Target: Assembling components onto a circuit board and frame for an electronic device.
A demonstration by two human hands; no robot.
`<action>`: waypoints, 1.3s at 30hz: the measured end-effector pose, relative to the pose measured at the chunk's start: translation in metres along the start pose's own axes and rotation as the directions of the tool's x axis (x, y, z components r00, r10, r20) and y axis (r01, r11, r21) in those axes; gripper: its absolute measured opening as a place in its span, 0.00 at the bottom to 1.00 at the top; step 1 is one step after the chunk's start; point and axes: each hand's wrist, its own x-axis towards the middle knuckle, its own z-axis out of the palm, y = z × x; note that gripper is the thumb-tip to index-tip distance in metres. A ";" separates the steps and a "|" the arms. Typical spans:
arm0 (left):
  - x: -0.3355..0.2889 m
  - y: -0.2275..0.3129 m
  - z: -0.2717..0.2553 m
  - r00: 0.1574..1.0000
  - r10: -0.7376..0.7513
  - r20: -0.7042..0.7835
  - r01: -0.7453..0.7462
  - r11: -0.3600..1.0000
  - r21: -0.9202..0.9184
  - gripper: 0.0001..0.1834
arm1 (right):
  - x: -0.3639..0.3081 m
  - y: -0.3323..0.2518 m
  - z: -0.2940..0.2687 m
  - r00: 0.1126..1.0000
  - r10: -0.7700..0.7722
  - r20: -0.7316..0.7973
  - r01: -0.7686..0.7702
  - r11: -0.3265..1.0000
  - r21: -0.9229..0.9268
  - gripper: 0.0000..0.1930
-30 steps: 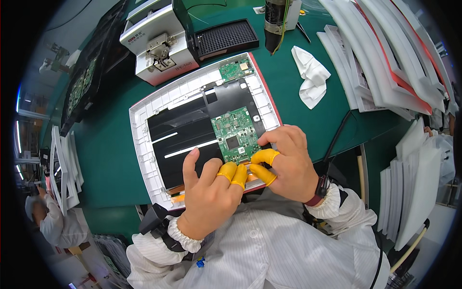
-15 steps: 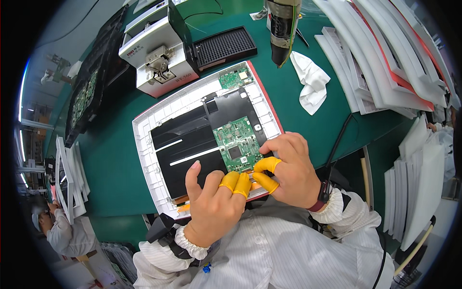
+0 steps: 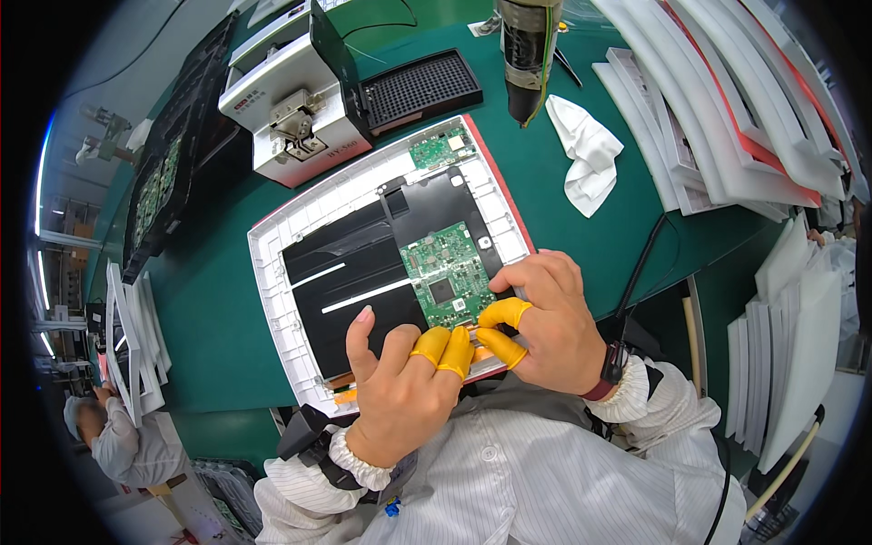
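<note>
A green circuit board (image 3: 445, 272) sits on a black metal plate inside a white display housing (image 3: 272, 300) with a red outer edge. Both hands meet at the board's near edge, by a small connector. On my left hand (image 3: 409, 386), the yellow-capped thumb and index finger press together there; its little finger sticks out over the black panel (image 3: 350, 272). From the right, my right hand (image 3: 549, 322) closes its yellow-capped thumb and index finger on the same spot. Orange flat cable (image 3: 481, 354) shows between the hands, but the fingertips hide what they grip.
Behind the housing stand a white box-shaped machine (image 3: 304, 118) and a black perforated tray (image 3: 422, 91). A dark hanging tool (image 3: 527, 68) and a white cloth (image 3: 584, 154) are beyond the right hand. White panels (image 3: 718, 100) are stacked at right. A co-worker (image 3: 123, 436) sits far left.
The housing and board have shifted very slightly in view. Both hands keep their closed grip at the board's near edge.
</note>
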 end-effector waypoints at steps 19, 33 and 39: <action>0.000 -0.004 0.001 0.999 0.024 -0.024 -0.025 1.000 -0.015 0.03 | 0.001 -0.002 0.000 1.000 0.024 -0.017 -0.024 1.000 0.013 0.10; -0.004 -0.004 0.007 0.998 0.024 -0.058 -0.028 0.997 -0.066 0.07 | 0.004 -0.006 -0.001 0.998 0.056 0.007 -0.056 0.998 -0.006 0.11; -0.004 -0.005 0.008 0.998 0.031 -0.050 -0.034 0.998 -0.058 0.07 | 0.003 -0.005 -0.001 0.998 0.057 0.012 -0.057 0.998 -0.005 0.12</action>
